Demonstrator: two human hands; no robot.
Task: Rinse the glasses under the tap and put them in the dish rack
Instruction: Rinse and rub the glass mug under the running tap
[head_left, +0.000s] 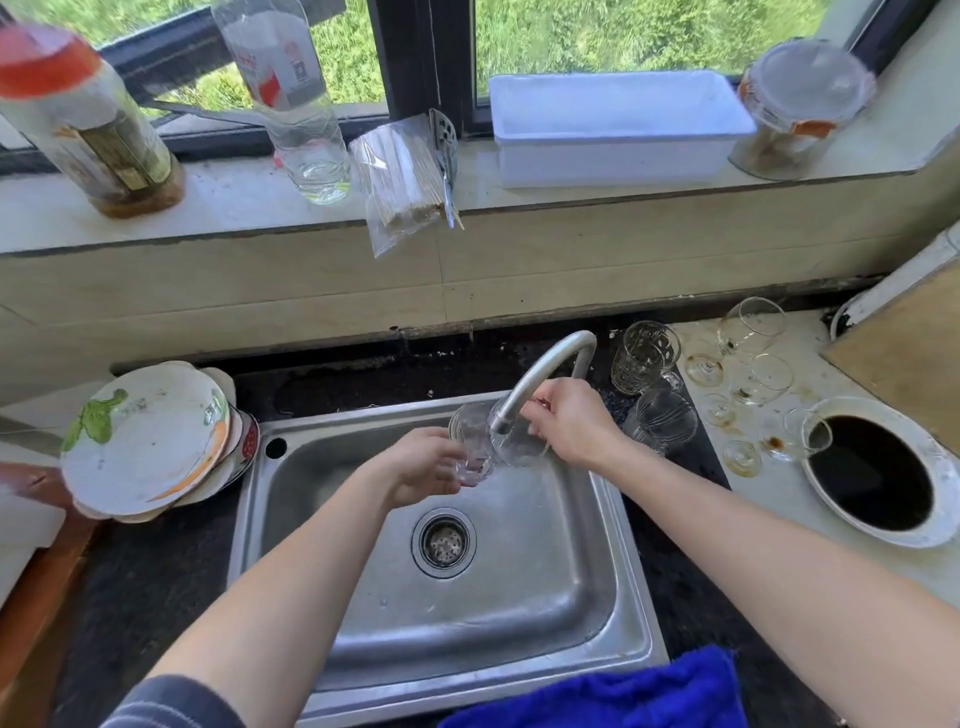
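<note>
Over the steel sink (631, 597), my left hand (423, 467) grips a clear glass (470, 436) by its lower part. My right hand (571, 423) holds a second clear glass (519, 449) right under the spout of the curved metal tap (545, 369). The two glasses touch or overlap below the spout. Whether water is running cannot be told. More glasses stand on the counter to the right: a patterned tumbler (644, 356), another tumbler (665, 421) and stemmed glasses (753, 327) on stained white worktop. No dish rack is recognisable.
Stacked plates (145, 441) lean at the sink's left. A white-rimmed round hole (878, 473) sits in the right counter. A blue cloth (623, 696) lies at the sink's near edge. The windowsill carries bottles (291, 98), a white tub (618, 124), a jar (800, 109) and bagged skewers (400, 182).
</note>
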